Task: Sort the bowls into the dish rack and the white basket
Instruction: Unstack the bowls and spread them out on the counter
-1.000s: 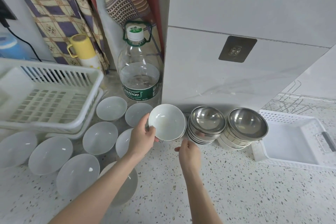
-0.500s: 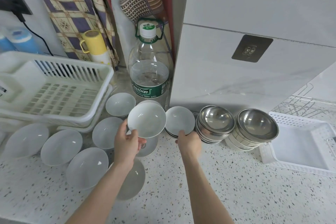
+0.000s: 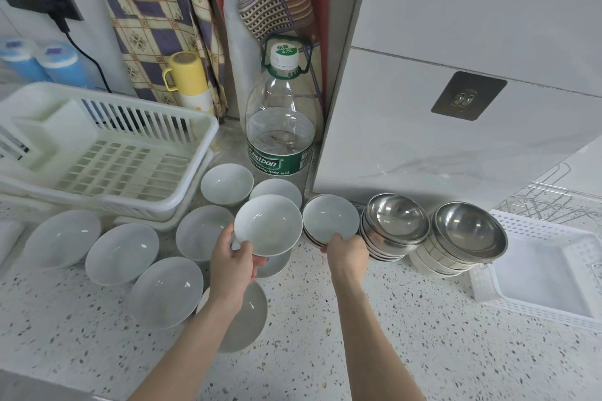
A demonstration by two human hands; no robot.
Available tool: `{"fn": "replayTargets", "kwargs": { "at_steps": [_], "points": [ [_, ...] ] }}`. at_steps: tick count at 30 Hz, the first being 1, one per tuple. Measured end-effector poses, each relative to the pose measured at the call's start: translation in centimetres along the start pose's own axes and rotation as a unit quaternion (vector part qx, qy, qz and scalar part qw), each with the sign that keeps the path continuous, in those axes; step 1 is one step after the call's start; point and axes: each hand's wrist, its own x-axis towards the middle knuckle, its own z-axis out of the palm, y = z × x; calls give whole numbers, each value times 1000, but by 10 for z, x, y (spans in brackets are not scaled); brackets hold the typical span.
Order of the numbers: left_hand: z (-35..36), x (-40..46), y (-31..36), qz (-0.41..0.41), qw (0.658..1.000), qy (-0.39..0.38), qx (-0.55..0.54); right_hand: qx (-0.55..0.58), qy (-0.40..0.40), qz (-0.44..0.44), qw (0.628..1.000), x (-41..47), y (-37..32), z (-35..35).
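My left hand [image 3: 233, 262] grips a white bowl [image 3: 267, 225] by its near rim and holds it above other white bowls on the counter. My right hand [image 3: 348, 253] grips the near edge of a short stack of white bowls [image 3: 330, 217]. Several single white bowls [image 3: 122, 252] lie spread over the counter to the left. Two tilted stacks of steel bowls [image 3: 397, 223] [image 3: 469, 234] lean to the right of that stack. The white dish rack [image 3: 107, 159] stands at the left, the white basket [image 3: 550, 273] at the right.
A large water bottle [image 3: 281, 127] stands behind the bowls against a white tiled column [image 3: 456, 146]. A yellow cup [image 3: 187, 76] and hanging cloths [image 3: 163, 10] are at the back. A wire rack [image 3: 547, 202] sits behind the basket. The speckled counter [image 3: 423, 352] runs toward me.
My left hand lifted the top white bowl off the stack and carried it left. My right hand stayed at the stack's near edge.
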Motion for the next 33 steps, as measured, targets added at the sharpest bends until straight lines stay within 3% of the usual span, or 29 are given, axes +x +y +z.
{"fn": "replayTargets", "kwargs": {
  "at_steps": [8, 15, 19, 25, 33],
  "points": [
    [-3, -6, 7, -2, 1000, -11, 8, 70, 42, -20, 996, -16, -2, 3],
    [-17, -10, 5, -4, 1000, 3, -2, 171, 30, -86, 981, -41, 16, -15],
    [-28, -11, 0, -14, 1000, 13, -16, 209, 16, -69, 975, -61, 45, -32],
    [-35, -22, -9, -21, 1000, 12, -18, 186, -37, -20, 982, -79, 85, -36],
    [-37, -32, -24, -26, 1000, 10, -2, 146, -85, 1, 986, -77, 92, -26]
  ]
}}
